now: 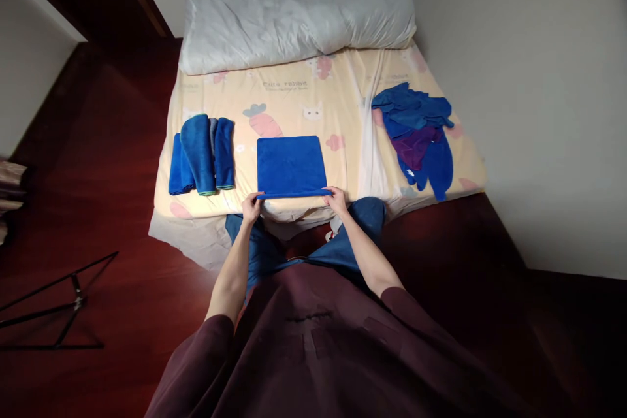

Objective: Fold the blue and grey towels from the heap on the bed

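A blue towel (pixel 290 164) lies flat and squared on the bed in front of me, its near edge raised a little in a narrow fold. My left hand (pixel 251 206) pinches the near left corner. At the near right corner, my right hand (pixel 336 200) has its fingers closed on the same edge. To the left are folded or rolled blue towels (pixel 198 153), some with green edging, set side by side. A loose heap of blue cloths (pixel 414 108) sits on the right, with a purple cloth (pixel 416 147) among them.
The bed (pixel 294 114) has a yellow sheet with carrot and rabbit prints. A pale grey quilt (pixel 298 10) is bunched at its far end. Walls stand at the right and far left. A black tripod's legs (pixel 73 304) rest on the dark red floor at left.
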The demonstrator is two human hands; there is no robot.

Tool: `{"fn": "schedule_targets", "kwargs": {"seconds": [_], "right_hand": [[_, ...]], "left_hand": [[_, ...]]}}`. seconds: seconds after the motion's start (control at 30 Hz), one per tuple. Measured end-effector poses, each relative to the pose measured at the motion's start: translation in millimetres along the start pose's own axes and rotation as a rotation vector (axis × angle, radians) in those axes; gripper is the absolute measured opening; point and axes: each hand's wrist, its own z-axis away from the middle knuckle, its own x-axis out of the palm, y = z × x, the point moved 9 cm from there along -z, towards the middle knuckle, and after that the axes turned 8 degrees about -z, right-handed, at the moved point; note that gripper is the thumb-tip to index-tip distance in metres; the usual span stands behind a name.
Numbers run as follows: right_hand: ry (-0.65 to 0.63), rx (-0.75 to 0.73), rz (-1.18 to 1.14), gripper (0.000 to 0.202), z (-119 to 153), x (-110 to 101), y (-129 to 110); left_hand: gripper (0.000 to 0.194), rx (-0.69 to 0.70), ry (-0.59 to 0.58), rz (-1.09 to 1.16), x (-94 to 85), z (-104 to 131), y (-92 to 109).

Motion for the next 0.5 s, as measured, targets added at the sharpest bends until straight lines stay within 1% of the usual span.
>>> {"fn": "schedule_targets", "kwargs": {"seconds": [0.1, 0.13, 0.27, 0.33, 0.4, 0.5], "right_hand": [[0.019, 0.008, 0.008, 0.021, 1.3, 0.9, -2.1], [0.019, 0.013, 0.012, 0.019, 1.5, 1.5, -2.3], [0.008, 0.046, 0.052, 0.047, 1.6, 2.4, -1.0], [0.018, 0.053, 0.077, 0.056, 1.4, 0.8, -1.2], [0.027, 0.049, 0.090, 0.060, 1.0, -0.2, -2.4], [0.041, 0.046, 0.075, 0.059, 0.0, 0.1, -2.7]], "left_hand": [[0.034, -0.071, 0.002, -0.003, -2.2, -0.6, -2.3], [0.035, -0.090, -0.002, -0.007, -2.9, -0.7, -2.4], [0.038, -0.113, -0.021, -0.017, -4.0, -0.6, 0.6], [0.037, -0.108, -0.021, -0.024, -4.3, -0.3, 2.6], [0.037, -0.103, -0.019, -0.036, -4.2, 0.2, 3.7], [0.037, -0.098, -0.024, -0.053, -3.0, 0.7, 3.5]]}}
